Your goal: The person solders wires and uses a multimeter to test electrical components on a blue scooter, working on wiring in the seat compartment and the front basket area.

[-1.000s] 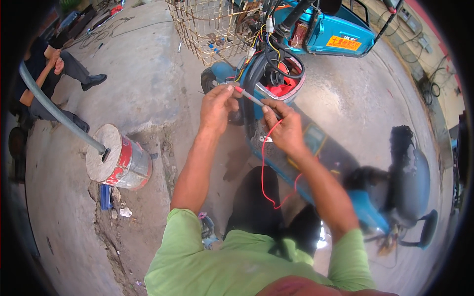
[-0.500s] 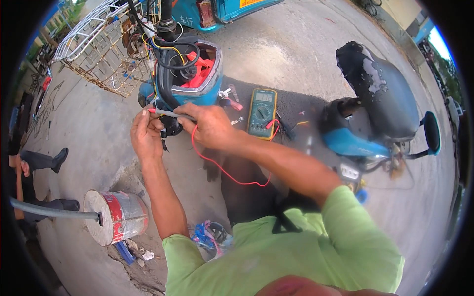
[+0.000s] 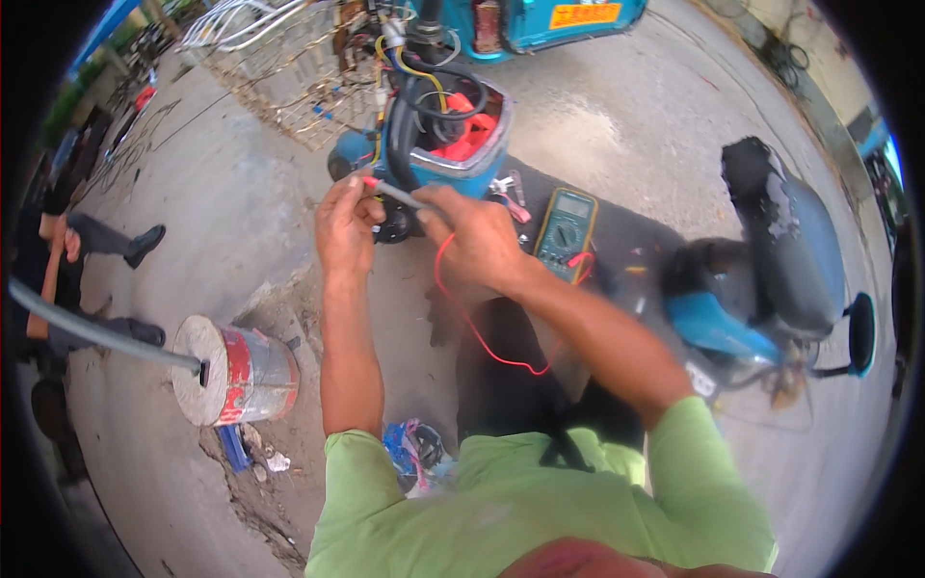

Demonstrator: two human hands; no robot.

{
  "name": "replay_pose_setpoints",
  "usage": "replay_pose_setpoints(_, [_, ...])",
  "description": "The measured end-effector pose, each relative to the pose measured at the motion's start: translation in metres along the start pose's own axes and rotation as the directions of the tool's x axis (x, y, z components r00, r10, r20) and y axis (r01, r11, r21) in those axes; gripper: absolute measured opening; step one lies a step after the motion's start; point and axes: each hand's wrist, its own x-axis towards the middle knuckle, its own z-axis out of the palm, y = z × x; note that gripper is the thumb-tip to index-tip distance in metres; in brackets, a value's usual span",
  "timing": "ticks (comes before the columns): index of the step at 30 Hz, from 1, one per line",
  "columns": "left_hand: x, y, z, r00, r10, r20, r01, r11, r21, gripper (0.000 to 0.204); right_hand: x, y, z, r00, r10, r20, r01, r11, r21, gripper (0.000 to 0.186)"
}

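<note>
My right hand (image 3: 472,236) is closed around a slim grey test probe (image 3: 397,195) with a red end. A red lead (image 3: 467,313) loops out from under this hand toward the multimeter (image 3: 567,229), which lies to its right, green with a yellow rim. At the probe's red end, the thumb and fingertips of my left hand (image 3: 345,231) pinch together; whatever they grip is too small to make out. Just beyond both hands stands the blue front part of a vehicle (image 3: 462,178), with exposed wires (image 3: 414,72) and a red thing inside its open top.
A rusty white wire basket (image 3: 279,82) is at the far left. Nearer stands a paint-worn drum (image 3: 260,374) with a grey pole in it. To the right is a scooter (image 3: 723,323) with a torn black seat. Another person's legs (image 3: 106,241) show at the left edge.
The whole view has shifted, so the vehicle, multimeter and both hands sit farther right in the picture. My hands keep much the same hold at the probe beside the vehicle.
</note>
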Motion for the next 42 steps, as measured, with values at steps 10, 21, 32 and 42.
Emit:
replay_pose_setpoints(10, [-0.003,0.008,0.000,0.999,0.019,-0.049,-0.014,0.996,0.084,0.021,0.005,-0.012,-0.004,0.996,0.035,0.080,-0.034,0.999,-0.014,0.029])
replay_pose_setpoints(21, [0.001,0.014,0.006,0.998,0.005,-0.067,0.001,0.996,0.093,0.020,0.007,-0.010,-0.003,0.998,0.002,0.069,0.000,1.000,-0.031,0.031])
replay_pose_setpoints(32, [0.003,0.013,0.009,0.997,-0.027,-0.071,0.032,0.997,0.070,0.020,0.011,-0.012,0.002,0.999,0.028,0.036,-0.031,0.996,0.089,0.031])
replay_pose_setpoints(42, [0.004,0.019,0.001,0.996,0.068,-0.052,-0.061,0.990,0.125,0.020,0.021,-0.017,-0.007,0.991,0.029,0.128,-0.030,1.000,0.003,0.031])
